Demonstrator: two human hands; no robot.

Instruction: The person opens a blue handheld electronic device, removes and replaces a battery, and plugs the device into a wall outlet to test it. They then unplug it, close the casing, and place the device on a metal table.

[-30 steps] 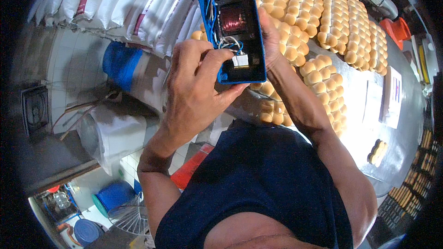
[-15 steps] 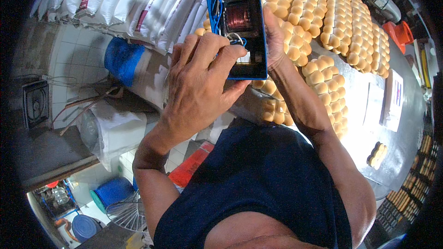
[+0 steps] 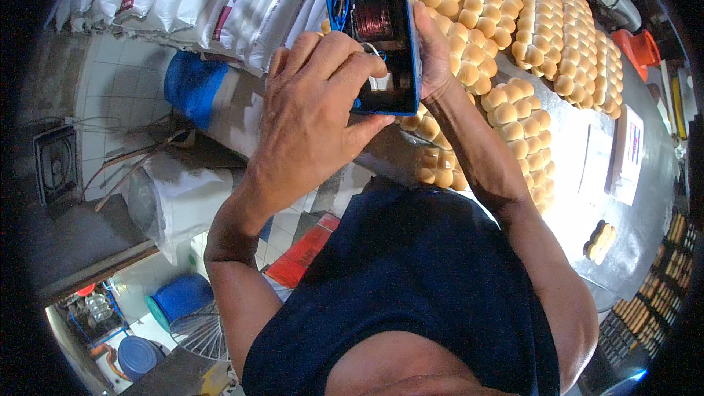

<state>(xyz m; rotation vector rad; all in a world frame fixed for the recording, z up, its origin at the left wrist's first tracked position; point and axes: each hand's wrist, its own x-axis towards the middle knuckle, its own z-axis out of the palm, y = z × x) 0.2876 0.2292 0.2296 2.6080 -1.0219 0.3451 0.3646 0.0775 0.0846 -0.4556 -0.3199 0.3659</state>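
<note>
A long, blue-cased electrical box [image 3: 402, 44], its cover off, is held up at the top middle. Inside it show a copper-coloured wire coil [image 3: 372, 19], blue and white wires, and a pale part near the close end. My right hand [image 3: 434, 51] supports the box along its right side, fingers hidden behind the casing. My left hand [image 3: 312, 99] is curled round the box's near left corner. Its index fingertip reaches inside by the white wire [image 3: 375, 50], while the thumb lies against the near end. Whether the index finger touches the wire I cannot tell.
Rows of joined bread rolls [image 3: 539, 29] cover much of the metal table [image 3: 565, 213] at right. White sacks [image 3: 227, 0] are stacked at upper left. Below them are a blue-banded container [image 3: 194, 94], a plastic-wrapped bundle [image 3: 180, 194] and a blue drum [image 3: 182, 299].
The box and both hands sit slightly higher in view. My left index fingertip has shifted a little up and left, still inside the box's near end.
</note>
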